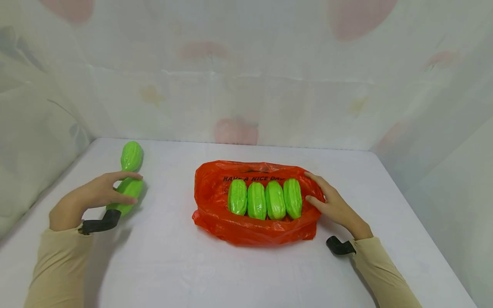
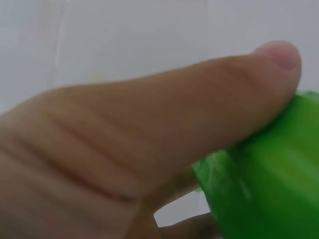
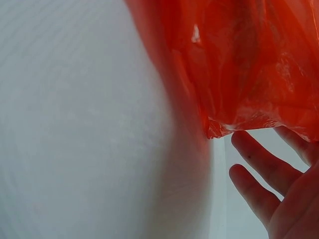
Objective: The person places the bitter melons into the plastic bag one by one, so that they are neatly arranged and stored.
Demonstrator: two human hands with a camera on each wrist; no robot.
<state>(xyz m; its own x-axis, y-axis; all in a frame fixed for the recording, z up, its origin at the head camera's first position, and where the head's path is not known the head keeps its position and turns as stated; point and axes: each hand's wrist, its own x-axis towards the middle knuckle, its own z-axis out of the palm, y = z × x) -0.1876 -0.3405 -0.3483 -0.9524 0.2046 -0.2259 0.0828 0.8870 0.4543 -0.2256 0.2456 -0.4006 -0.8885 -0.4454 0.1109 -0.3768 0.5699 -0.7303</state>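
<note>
On the left of the table, two green ribbed gourds lie in a line. The nearer gourd [image 1: 132, 188] sits between the thumb and fingers of my left hand [image 1: 96, 191]. Up close in the left wrist view, the thumb presses along the side of that gourd [image 2: 269, 174], and part of the fingers shows below. Just beyond lies the far gourd [image 1: 132, 156]. An open red plastic bag [image 1: 254, 233] occupies the centre, with several similar gourds [image 1: 256, 201] standing side by side inside. My right hand [image 1: 334, 206] holds the bag's right rim; in the right wrist view some fingers [image 3: 266, 164] extend outside it.
A white cloth covers the table [image 1: 161, 265]. Pale printed sheets hang as a back wall [image 1: 269, 107] and along both sides. Black wrist mounts [image 1: 102, 223] stick out by both hands.
</note>
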